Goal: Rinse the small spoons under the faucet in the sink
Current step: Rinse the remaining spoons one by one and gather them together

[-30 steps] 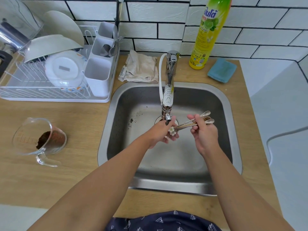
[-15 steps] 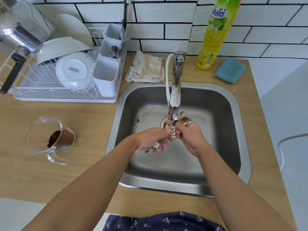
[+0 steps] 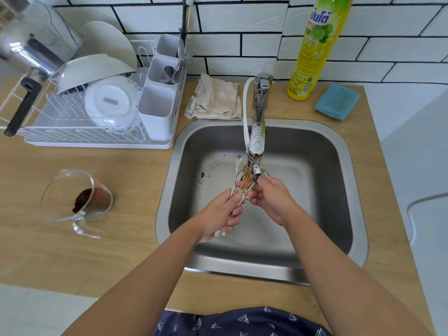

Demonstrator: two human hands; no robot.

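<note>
A bundle of small gold and silver spoons (image 3: 243,187) stands nearly upright under the faucet spout (image 3: 255,163), over the steel sink (image 3: 339,190). My left hand (image 3: 221,213) grips the spoons by their handles from the left. My right hand (image 3: 270,197) pinches the bundle higher up, fingers curled round the stems just below the spout. One silver spoon (image 3: 236,166) splays out to the left of the others, bowl up. The bowls of the gold spoons are partly hidden behind the spout.
Dark specks lie on the sink floor left of the drain. A white dish rack (image 3: 80,127) with bowls and a cutlery holder stands at the back left. A glass measuring cup (image 3: 75,202) with brown powder, a folded cloth (image 3: 215,98), a dish soap bottle (image 3: 312,49) and a blue sponge (image 3: 337,100) sit on the counter.
The spoons went from lying sideways toward the right to pointing upward under the spout. My left hand slid down to the handles, and my right hand moved closer in.
</note>
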